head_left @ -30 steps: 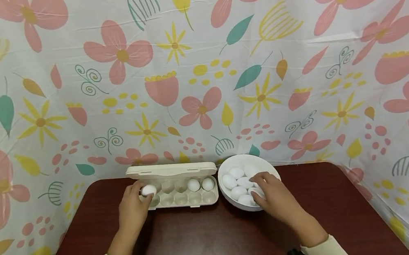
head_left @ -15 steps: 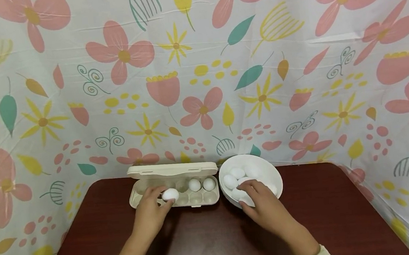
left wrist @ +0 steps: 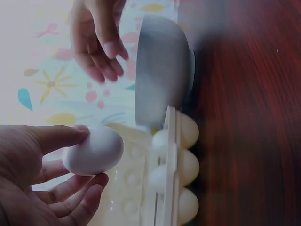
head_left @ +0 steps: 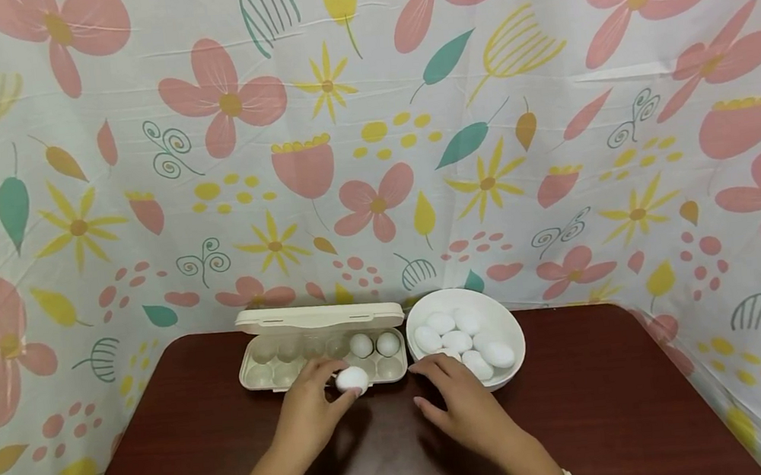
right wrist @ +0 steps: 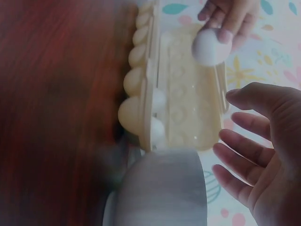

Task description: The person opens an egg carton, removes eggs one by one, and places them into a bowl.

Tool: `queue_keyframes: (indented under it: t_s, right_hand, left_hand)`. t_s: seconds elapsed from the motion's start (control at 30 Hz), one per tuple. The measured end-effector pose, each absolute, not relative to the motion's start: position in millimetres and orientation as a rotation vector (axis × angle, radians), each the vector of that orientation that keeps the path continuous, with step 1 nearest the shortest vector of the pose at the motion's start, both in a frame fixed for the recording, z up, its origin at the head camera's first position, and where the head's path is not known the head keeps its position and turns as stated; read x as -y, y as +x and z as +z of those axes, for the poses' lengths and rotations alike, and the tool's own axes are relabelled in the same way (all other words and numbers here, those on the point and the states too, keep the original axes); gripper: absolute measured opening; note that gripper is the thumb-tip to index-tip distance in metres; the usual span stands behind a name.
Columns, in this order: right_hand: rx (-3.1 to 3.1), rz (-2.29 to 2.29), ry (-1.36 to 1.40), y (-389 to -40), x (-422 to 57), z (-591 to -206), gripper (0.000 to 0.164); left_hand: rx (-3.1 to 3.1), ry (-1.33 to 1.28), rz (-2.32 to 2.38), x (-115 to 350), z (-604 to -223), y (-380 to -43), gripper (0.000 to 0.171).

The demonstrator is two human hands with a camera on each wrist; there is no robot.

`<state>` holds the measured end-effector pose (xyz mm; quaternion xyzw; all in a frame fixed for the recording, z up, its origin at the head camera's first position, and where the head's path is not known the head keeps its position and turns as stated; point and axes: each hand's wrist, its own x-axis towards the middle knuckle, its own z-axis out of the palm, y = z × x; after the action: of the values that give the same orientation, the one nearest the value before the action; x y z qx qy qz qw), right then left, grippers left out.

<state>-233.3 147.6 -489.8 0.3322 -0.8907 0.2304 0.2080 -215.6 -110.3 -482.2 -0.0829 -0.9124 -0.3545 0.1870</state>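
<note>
A white egg (head_left: 352, 380) is pinched between the thumb and fingers of my left hand (head_left: 309, 412), in front of the carton's near edge. In the left wrist view the same egg (left wrist: 94, 150) is plainly held by the fingertips. My right hand (head_left: 462, 409) holds nothing; its fingers are apart and loosely bent, near the bowl's front left side. Behind the left hand lies a cream egg carton (head_left: 264, 386) with its lid raised. Two eggs (head_left: 374, 344) sit in its back row at the right end. The white bowl (head_left: 508, 317) holds several eggs.
Carton and bowl stand side by side at the back of a dark red-brown table (head_left: 389, 466). A patterned cloth (head_left: 369, 116) with flowers and leaves hangs right behind them.
My left hand has carried the egg rightward from the carton's left end and toward the front. The right hand has withdrawn from the bowl, moving left without an egg.
</note>
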Motion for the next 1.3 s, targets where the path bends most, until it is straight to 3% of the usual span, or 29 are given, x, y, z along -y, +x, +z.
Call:
queue_keyframes:
  t_s: [0.57, 1.3]
  right_hand:
    - [2.456, 0.705, 1.028, -221, -124, -500, 0.047]
    - [2.436, 0.757, 1.029, -218, -119, -504, 0.053]
  left_hand:
    - [2.606, -0.434, -1.158, 83, -484, -197, 0.033]
    - [2.598, -0.437, -1.258, 75, -491, -194, 0.033]
